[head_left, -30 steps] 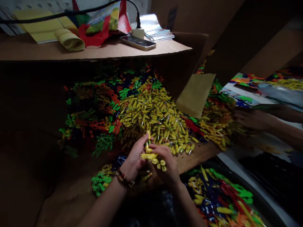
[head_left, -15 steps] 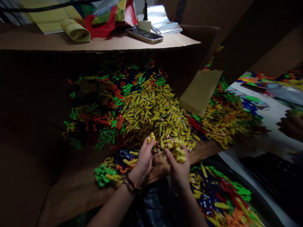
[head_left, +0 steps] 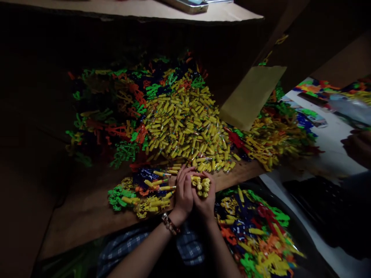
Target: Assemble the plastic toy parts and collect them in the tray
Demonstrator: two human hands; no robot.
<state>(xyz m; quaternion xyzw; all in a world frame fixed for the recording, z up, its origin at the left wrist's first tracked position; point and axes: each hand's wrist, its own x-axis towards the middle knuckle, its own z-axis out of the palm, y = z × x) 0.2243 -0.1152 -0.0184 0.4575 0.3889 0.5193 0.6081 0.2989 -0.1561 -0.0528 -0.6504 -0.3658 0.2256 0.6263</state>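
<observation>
My right hand point(head_left: 206, 208) is closed round a bundle of small yellow plastic tube-like pieces point(head_left: 203, 187), their ends facing up towards me. Pressed against it, my left hand point(head_left: 184, 193) has its fingers curled over the side of the same bundle, which hides part of it. A beaded bracelet point(head_left: 170, 224) circles the left wrist. Right beyond both hands lies a large heap of the same yellow pieces point(head_left: 185, 123), some with clear, coloured ends. Beside my left hand, several longer yellow pieces point(head_left: 156, 202) rest on the wooden board point(head_left: 84, 231).
Green, orange and blue plastic parts point(head_left: 124, 152) pile up left of the heap. A dark tub point(head_left: 304, 231) of mixed parts stands at lower right. A cardboard flap point(head_left: 252, 98) and a shelf point(head_left: 232, 13) with a phone overhang the board. Another person's hand point(head_left: 358, 146) is at far right.
My hands, apart before, have come together round the yellow bundle, the right one moving left. More yellow pieces now show beside my left hand. The view has tipped downward.
</observation>
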